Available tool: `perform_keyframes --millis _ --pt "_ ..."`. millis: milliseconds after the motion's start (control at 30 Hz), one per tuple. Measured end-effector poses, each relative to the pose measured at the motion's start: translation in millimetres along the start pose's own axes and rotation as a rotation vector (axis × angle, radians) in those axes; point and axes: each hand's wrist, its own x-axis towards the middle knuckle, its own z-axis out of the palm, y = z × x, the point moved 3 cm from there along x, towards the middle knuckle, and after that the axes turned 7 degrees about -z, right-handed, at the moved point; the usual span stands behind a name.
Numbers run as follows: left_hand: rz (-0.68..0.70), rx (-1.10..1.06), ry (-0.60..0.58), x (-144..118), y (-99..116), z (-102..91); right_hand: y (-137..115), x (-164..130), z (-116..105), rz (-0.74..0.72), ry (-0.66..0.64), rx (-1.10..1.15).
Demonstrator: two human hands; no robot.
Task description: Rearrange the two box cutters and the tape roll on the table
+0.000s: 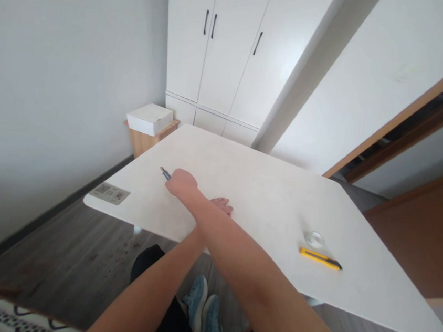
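Nearest to me, both forearms stretch out over the table (266,192) and cross, the right one passing over the left. My left hand (223,206) lies on the tabletop just behind that crossing arm; only the fingers show past it, resting loosely together with nothing in them that I can see. Further out and to the left, my right hand (181,182) is closed into a loose fist on a pen (165,173), and the dark tip of the pen pokes out of the fist on its left side, just above the table surface. Well apart from both hands, on the right side of the table, a yellow utility knife (320,259) lies flat, with a roll of clear tape (314,239) just behind it. At the left corner sits a printed label (109,193). Beyond the table's far edge a white box (149,118) rests on a wooden stand (145,141), before a white wardrobe (233,51).
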Motion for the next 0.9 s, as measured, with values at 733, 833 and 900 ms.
perform_keyframes --millis 733,833,900 --pt "0.105 0.132 0.100 -4 8 -11.1 351 -372 -55 0.417 0.185 -0.426" --pt "0.097 0.116 0.103 -4 9 -12.2 337 -362 -57 0.385 0.216 -0.392" --pt "0.091 0.110 0.105 -4 10 -13.0 317 -344 -60 0.297 0.298 -0.344"
